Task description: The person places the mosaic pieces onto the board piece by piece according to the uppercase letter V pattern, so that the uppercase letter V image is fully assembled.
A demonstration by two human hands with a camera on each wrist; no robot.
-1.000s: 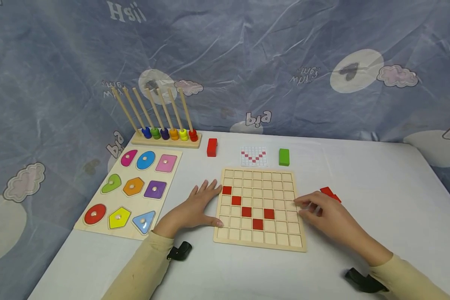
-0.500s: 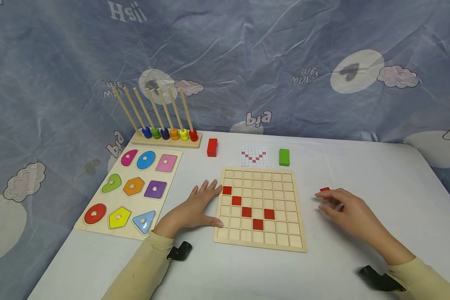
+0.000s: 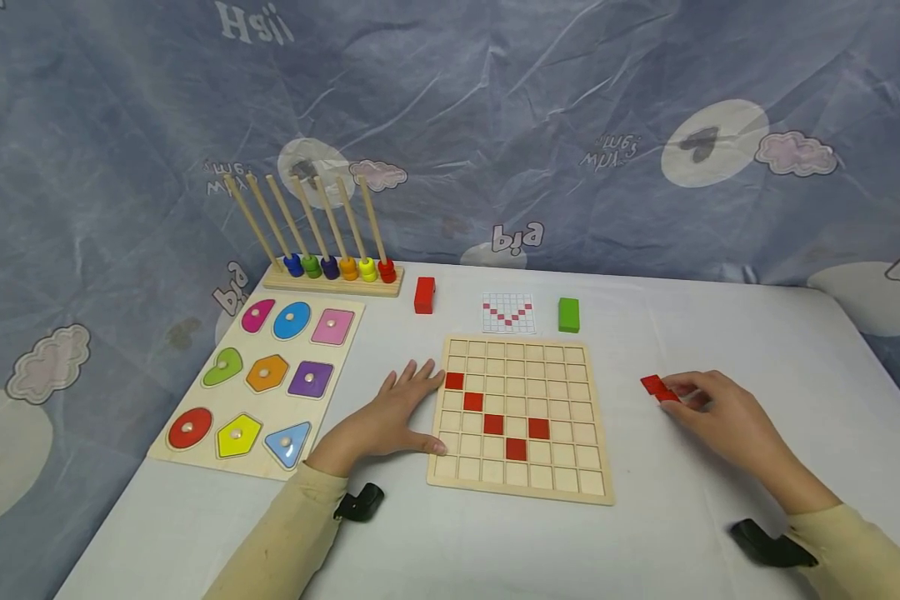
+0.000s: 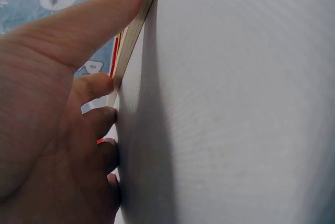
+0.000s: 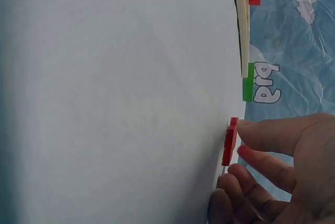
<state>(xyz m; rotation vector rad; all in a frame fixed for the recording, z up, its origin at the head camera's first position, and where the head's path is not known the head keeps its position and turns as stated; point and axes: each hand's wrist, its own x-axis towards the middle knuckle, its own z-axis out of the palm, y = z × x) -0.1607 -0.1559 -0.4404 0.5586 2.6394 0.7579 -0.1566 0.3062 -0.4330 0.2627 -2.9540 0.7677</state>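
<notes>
A square wooden grid board (image 3: pixel 505 477) lies flat on the table, with several red square tiles (image 3: pixel 516 450) set in its cells in a slanting pattern. My left hand (image 3: pixel 386 417) rests at the board's left edge, fingers spread, thumb tip on the rim. Seen from the left wrist, the thumb (image 4: pixel 99 17) touches the board's side. To the right of the board, my right hand (image 3: pixel 727 425) pinches at a small group of loose red tiles (image 3: pixel 653 385) between thumb and fingers. From the right wrist, the thumb (image 5: pixel 261 132) lies against the red tiles (image 5: pixel 229 143).
Behind the board lie a pattern card (image 3: pixel 507 313), a red block (image 3: pixel 424 296) and a green block (image 3: pixel 568 315). A shape puzzle board (image 3: pixel 270 396) lies on the left. Behind it stands a bead rack (image 3: pixel 330 286) with upright rods, near the patterned cloth backdrop.
My right hand has moved right from the grid board's edge to the loose red tiles, and its thumb and fingers have come together at them. The left hand has stayed still.
</notes>
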